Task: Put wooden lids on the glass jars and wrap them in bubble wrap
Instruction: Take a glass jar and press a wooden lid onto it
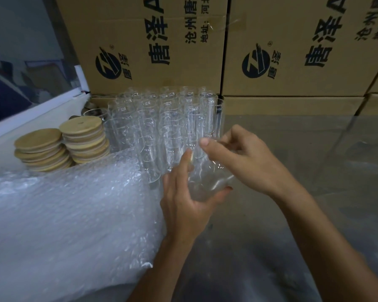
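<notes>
Two hands on one jar (207, 179) | your left hand (183, 203) cradles it tilted, right hand (238, 155) curled at its mouth | lid stacks (83, 142) lie nearer your left

Two stacks of wooden lids (61, 147). One sheet of bubble wrap (70, 219). Two hands, one jar (207, 177) between them. Standing jars (162, 125) too crowded to count. Several cardboard boxes (153, 44).

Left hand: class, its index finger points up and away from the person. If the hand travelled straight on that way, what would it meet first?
Probably the cluster of empty glass jars standing just beyond the left hand, which already grips a jar. Depth is uncertain from one view.
</notes>
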Available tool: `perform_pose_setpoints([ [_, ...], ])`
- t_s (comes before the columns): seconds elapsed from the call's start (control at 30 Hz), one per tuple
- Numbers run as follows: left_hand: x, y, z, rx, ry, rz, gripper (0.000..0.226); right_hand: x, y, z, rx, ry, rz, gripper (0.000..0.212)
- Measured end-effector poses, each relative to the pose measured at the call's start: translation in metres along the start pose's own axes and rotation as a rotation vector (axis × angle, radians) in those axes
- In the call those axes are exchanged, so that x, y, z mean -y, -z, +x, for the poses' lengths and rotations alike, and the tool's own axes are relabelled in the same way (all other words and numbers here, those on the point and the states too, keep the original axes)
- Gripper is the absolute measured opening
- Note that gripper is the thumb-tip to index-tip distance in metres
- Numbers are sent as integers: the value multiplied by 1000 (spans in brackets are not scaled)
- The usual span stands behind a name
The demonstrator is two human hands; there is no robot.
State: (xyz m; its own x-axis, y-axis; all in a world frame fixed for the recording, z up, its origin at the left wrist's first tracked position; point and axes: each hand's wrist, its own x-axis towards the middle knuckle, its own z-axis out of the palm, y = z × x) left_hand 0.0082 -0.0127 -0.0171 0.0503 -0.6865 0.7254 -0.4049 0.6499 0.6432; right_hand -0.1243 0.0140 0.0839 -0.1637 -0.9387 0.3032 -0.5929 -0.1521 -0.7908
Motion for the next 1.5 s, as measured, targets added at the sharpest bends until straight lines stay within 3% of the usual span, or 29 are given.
perform_pose_setpoints([
  [0.2, 4, 1, 1, 14, -44, 61, 94, -8, -2, 4, -57, 14, 62, 38],
  [0.33, 7, 0, 2, -36, 21, 10, 92, -6, -2, 2, 31, 43, 96, 29],
  [0.4, 7, -1, 1, -50, 59, -13, 91, -3, -2, 0, 103, 52, 73, 37],
  [0.57, 10, -3, 1, -75, 49, 19, 92, 5, -6, -7, 178, 52, 23, 88],
  [0.63, 10, -2, 2, -82, 51, 21, 91, 5, -5, -6, 188, 57, 67, 81],
  [0.73, 9, 0, 3, -84, 51, 19, 92, 3, -2, -4, 169, 41, 135, 46],
  [0.9, 7, 1, 2, -61, 31, 22, 91, -1, -3, -1, 84, 62, 29, 33],
  [1.07, 9, -1, 1, -49, -68, 89, 91, -2, -4, 1, -21, 34, 2, 35],
  [1.2, 8, -2, 1, -51, -93, 99, 90, 2, -1, -2, 94, 2, -9, 54],
  [1.37, 6, 0, 0, -3, -62, 48, 91, 2, 3, -2, 192, 69, -17, 57],
  [1.5, 7, 1, -1, 28, -25, 8, 92, -6, 5, 3, 239, 34, 124, 58],
])
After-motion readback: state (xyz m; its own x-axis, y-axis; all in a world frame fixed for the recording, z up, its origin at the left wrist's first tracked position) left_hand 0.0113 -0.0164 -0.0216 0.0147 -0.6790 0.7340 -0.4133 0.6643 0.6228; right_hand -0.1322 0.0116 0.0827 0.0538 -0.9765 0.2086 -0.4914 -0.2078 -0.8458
